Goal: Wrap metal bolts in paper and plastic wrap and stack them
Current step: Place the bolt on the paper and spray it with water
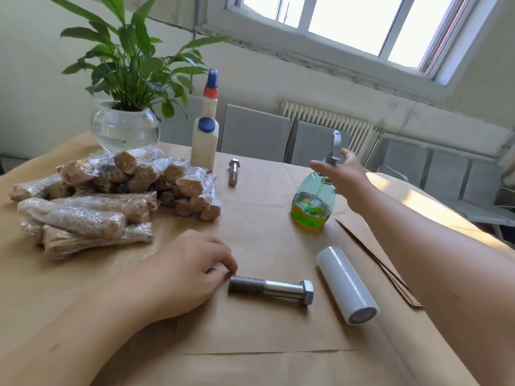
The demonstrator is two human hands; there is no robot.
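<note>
Fingers of the left hand (pixel 184 270) lie loosely curled on the brown paper (pixel 259 324) that covers the surface, fingertips just at the threaded end of a large metal bolt (pixel 271 288), gripping nothing. The bolt lies flat on the paper with its hexagonal head pointing to the right. Just right of the head lies a roll of plastic wrap (pixel 348 285), tilted with its open core toward the camera. The right hand (pixel 344 174) reaches forward with fingers spread and relaxed, at the grey trigger top of a green-tinted spray bottle (pixel 313 201); whether it touches the bottle I cannot tell. A stack of paper sheets (pixel 390 271) lies under the right forearm. Further back a second bolt (pixel 233 171) lies near two white bottles (pixel 204 143) with blue caps. On the left sits a pile of wrapped bolts (pixel 111 196), in paper and clear film, and behind it a potted plant (pixel 125 126) in a glass bowl.
</note>
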